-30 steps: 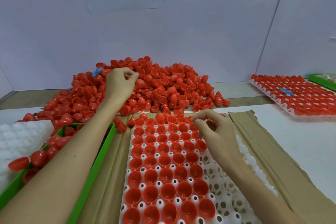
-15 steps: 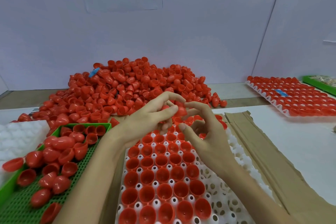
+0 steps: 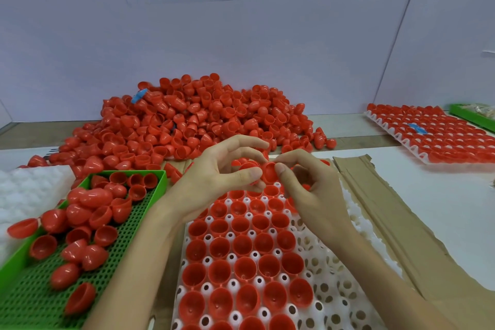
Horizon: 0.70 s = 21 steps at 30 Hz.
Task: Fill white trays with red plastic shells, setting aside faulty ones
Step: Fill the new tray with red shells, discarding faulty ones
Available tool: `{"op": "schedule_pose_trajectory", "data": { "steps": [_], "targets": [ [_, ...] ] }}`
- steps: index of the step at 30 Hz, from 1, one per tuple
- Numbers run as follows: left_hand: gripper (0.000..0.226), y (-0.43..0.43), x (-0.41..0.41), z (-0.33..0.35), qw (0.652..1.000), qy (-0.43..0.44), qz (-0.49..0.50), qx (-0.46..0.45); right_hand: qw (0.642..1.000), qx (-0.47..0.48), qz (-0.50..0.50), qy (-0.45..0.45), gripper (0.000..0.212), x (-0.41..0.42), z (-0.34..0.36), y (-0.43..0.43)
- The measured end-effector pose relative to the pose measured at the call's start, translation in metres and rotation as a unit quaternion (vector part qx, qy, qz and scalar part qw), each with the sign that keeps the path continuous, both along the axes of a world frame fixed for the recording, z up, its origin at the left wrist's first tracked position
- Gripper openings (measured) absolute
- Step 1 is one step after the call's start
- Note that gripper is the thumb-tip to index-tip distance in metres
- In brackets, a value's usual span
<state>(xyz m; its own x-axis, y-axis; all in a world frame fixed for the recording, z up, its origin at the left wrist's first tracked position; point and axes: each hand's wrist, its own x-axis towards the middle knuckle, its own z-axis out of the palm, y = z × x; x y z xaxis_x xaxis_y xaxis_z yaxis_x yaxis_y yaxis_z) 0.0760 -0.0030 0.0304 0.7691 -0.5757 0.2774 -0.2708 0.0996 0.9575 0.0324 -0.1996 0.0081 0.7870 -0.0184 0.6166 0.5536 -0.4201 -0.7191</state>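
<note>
A white tray (image 3: 329, 270) lies in front of me, most of its left and middle cups filled with red shells, its right columns bare. Above the tray's far end, my left hand (image 3: 214, 177) holds a few red shells (image 3: 247, 169) in curled fingers. My right hand (image 3: 308, 190) pinches one red shell (image 3: 269, 173) between thumb and forefinger, right against the left hand's shells. A big pile of loose red shells (image 3: 192, 126) sits behind the tray.
A green perforated bin (image 3: 128, 238) with several red shells stands at the left, beside white foam (image 3: 24, 190). Brown cardboard (image 3: 396, 225) lies under the tray. A full tray of red shells (image 3: 439, 134) sits far right, with a green tray (image 3: 471, 115) behind it.
My left hand came back from the pile with shells and met the right hand above the tray's far end. My right hand lifted off the tray and now pinches one of the shells.
</note>
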Motion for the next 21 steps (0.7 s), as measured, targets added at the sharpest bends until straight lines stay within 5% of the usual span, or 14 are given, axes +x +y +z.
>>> {"op": "schedule_pose_trajectory", "data": {
  "steps": [11,15,21],
  "targets": [
    [0.045,-0.0025,-0.0009,-0.0033,0.998,0.037,0.001,-0.041,1.000,0.011,-0.008,0.012,0.016,-0.0005,-0.0003,-0.0007],
    [0.030,-0.0050,-0.0014,-0.0034,0.996,0.044,0.026,-0.067,1.000,0.002,0.008,0.009,0.011,-0.0013,-0.0002,-0.0002],
    [0.032,-0.0061,0.0015,-0.0090,0.997,0.002,0.080,0.006,0.993,-0.087,0.045,-0.062,0.029,-0.0010,-0.0025,0.0038]
  ]
}}
